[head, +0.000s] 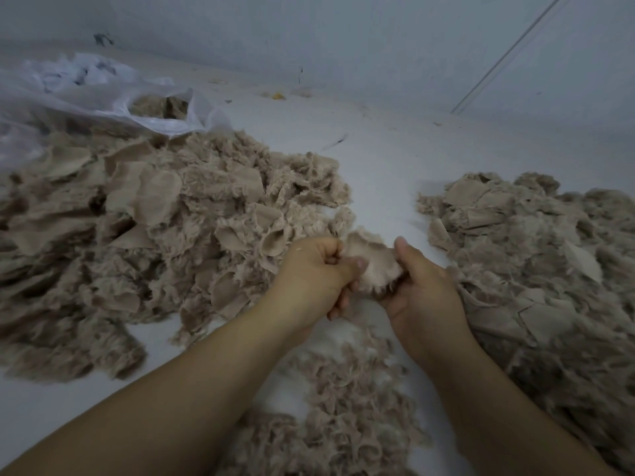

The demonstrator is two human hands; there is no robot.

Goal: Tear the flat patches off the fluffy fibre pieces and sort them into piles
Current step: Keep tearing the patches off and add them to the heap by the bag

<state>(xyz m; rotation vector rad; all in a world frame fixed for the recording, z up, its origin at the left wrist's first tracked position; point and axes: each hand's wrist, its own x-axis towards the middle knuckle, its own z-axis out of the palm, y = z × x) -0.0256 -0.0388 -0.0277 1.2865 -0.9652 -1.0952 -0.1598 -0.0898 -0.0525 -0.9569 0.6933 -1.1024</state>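
Two hands share one fibre piece above the pale surface, between the left pile and the right pile. My left hand pinches its left edge; my right hand has a clenched grip on its right. It lies roughly crosswise, flat backing up. If I pull unevenly, I reckon the patch could rip partway.

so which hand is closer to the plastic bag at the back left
Left. The left hand lies on the side of the plastic bag, though well short of it; the right hand is further right, beside the right-hand pile.
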